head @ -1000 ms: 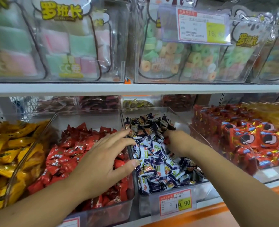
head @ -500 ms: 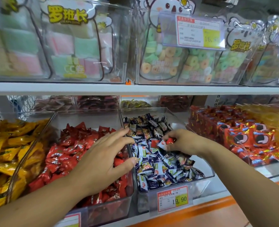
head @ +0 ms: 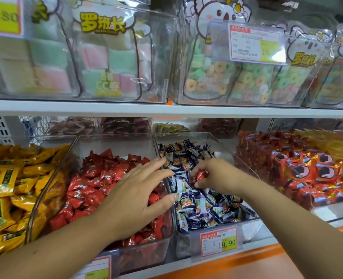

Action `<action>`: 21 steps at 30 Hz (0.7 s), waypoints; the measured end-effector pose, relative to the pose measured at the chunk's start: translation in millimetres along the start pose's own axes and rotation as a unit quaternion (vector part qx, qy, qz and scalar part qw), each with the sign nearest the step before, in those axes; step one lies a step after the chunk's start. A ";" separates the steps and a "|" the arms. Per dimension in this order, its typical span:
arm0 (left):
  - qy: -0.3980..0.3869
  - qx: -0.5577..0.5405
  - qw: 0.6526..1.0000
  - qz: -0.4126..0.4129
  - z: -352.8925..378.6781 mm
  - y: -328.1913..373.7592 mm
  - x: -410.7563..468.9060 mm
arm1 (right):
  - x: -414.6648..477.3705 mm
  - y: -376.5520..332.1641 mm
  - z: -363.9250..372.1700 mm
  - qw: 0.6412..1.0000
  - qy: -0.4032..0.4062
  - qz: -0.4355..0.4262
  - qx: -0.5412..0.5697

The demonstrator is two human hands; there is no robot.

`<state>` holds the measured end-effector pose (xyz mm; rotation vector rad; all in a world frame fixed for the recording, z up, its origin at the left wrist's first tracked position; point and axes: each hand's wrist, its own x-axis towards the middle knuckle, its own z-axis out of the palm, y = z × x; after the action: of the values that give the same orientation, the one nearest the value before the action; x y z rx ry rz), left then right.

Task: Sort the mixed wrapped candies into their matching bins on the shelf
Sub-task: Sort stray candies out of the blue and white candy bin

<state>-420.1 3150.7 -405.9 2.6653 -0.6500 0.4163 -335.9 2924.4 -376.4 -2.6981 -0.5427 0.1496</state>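
Red-wrapped candy [head: 200,176] is pinched in my right fingers [head: 202,185], just over the blue candy bin [head: 251,230]. My left fingers [head: 156,175] lie straight and spread, holding nothing, across the edge of the red candy bin [head: 146,253].

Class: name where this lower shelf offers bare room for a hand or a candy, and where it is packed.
Bare: the back of the red-candy bin, behind its pile; the front right corner of the blue-candy bin, by the price tag. Crowded: where the two bins join, with the left hand and the right hand, pinching a red candy, close together.
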 end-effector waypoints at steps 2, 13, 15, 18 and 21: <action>-0.009 0.013 1.000 0.003 -1.3 1.9 -1.7 | 3.5 -2.7 5.9 0.999 -0.001 -0.002 -0.050; -0.021 0.011 1.000 0.013 -7.4 2.8 -6.1 | 8.8 -9.5 -3.9 0.985 -0.115 0.008 -0.128; -0.024 0.009 1.000 0.014 -7.6 2.6 -6.2 | 10.1 -4.7 -3.3 0.991 -0.090 0.013 -0.099; -0.024 0.019 0.999 0.017 -7.8 2.0 -5.6 | 3.1 0.2 -18.8 0.996 -0.072 0.037 -0.024; -0.015 0.042 0.999 0.021 -6.0 1.4 -4.5 | -7.6 -10.0 -37.7 0.996 -0.069 0.047 0.010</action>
<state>-425.8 3153.8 -401.8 2.7461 -0.7140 0.4235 -339.8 2916.9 -337.6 -2.7085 -0.4521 0.3675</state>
